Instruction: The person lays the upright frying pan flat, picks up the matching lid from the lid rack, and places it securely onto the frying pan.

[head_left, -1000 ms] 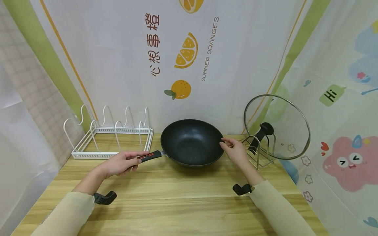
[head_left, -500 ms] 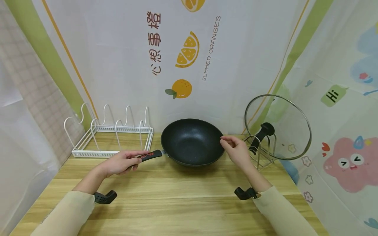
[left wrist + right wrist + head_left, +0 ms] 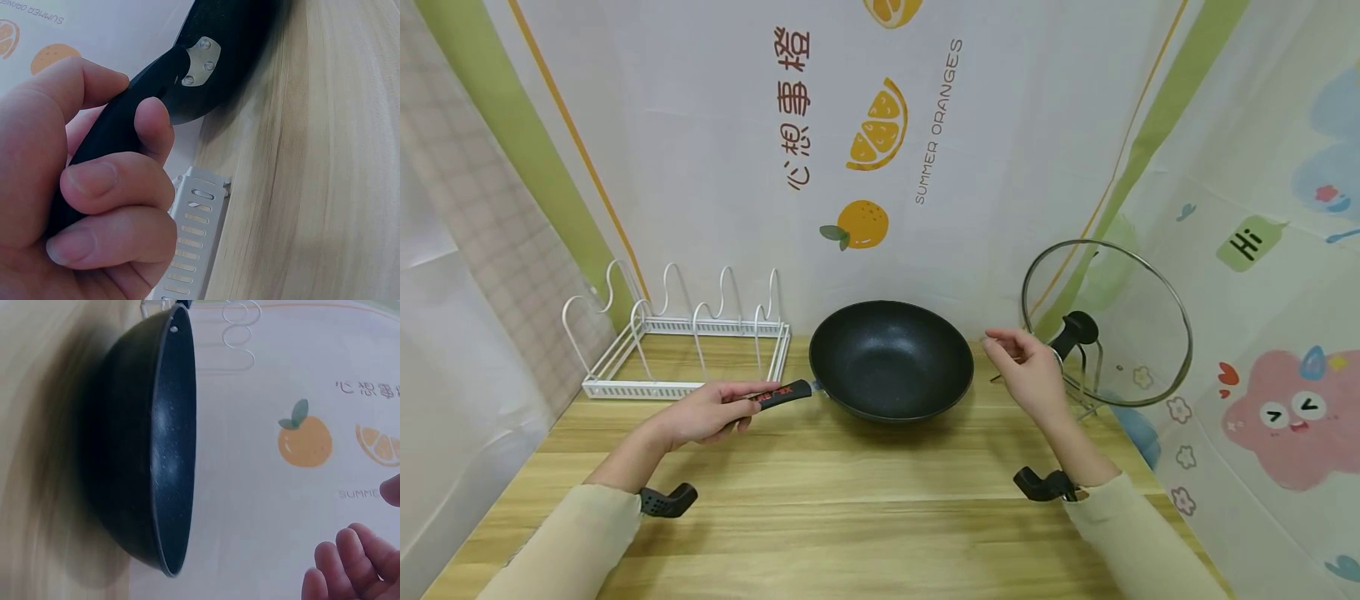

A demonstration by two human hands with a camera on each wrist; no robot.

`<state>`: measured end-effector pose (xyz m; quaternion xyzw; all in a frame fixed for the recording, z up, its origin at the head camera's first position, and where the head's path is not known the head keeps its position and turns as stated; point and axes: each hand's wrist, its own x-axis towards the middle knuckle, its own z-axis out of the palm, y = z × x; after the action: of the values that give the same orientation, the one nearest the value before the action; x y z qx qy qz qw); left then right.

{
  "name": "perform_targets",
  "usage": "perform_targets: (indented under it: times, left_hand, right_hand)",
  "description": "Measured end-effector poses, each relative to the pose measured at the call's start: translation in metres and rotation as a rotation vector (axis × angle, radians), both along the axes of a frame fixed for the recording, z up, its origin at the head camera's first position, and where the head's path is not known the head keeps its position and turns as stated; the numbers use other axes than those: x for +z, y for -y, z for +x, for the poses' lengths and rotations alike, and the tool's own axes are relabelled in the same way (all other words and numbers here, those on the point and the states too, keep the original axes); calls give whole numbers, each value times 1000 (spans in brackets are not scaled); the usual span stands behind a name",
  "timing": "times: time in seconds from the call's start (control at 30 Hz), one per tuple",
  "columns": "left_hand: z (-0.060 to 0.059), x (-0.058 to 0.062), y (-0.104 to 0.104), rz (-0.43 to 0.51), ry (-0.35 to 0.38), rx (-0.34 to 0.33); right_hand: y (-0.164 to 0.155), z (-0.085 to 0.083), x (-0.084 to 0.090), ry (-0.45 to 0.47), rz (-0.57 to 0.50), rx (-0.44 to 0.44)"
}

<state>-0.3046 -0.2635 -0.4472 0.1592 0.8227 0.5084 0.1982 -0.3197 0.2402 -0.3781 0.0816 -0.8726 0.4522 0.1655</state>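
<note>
A black wok (image 3: pixel 891 362) stands on the wooden table near the back wall, its bowl facing up. My left hand (image 3: pixel 703 414) grips its black handle (image 3: pixel 786 395); in the left wrist view the fingers curl round the handle (image 3: pixel 119 119), close to the riveted metal bracket (image 3: pixel 204 61). To the right of the wok, my right hand (image 3: pixel 1026 371) is apart from the rim, fingers loosely bent with nothing in them. The right wrist view has the wok (image 3: pixel 137 444) on the left and my right fingertips (image 3: pixel 350 544) at the lower right, with a gap between.
A white wire rack (image 3: pixel 647 389) with curved dividers stands at the back left. At the back right, a glass lid (image 3: pixel 1120 325) with a black knob leans upright in a small metal stand (image 3: pixel 1086 408), partly behind my right hand. Printed cloth covers the walls.
My right hand has let go of the wok's right rim and moved a little to the right. The left hand keeps its grip on the handle, and the wok stays in place.
</note>
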Motion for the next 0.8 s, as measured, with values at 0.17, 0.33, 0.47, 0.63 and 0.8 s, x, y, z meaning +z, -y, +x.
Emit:
perform_targets:
  times: [0.17, 0.33, 0.47, 0.63, 0.8]
  left_hand:
    - [1, 1, 0, 4, -6, -5]
    - [1, 2, 0, 12, -7, -10]
    - [1, 2, 0, 16, -5, -12]
    - [1, 2, 0, -1, -6, -6]
    - [0, 0, 0, -9, -12, -6]
  right_hand:
    - [-13, 0, 8, -9, -17, -35]
    - [-28, -2, 16, -28, -31, -68]
    - [-44, -7, 18, -29, -56, -94]
    - [-65, -11, 17, -3, -81, -114]
    - [-79, -12, 14, 48, -83, -170]
